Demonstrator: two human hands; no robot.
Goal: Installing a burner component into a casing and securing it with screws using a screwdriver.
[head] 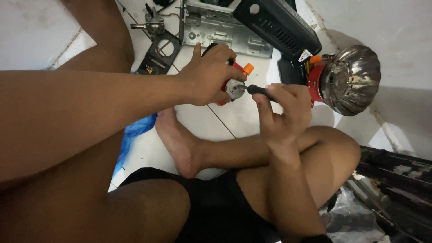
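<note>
- Your left hand [208,76] clamps the red valve part [234,85] with its orange knob, held above the tiled floor [211,119].
- Your right hand [285,110] pinches 1 black-handled screwdriver [257,89], its tip at the part's round metal face.
- You look mid-screw; next calls for steady turning and a firm grip.
- Count: 1 steel reflector dome [353,78], 1 black casing [276,24].
</note>
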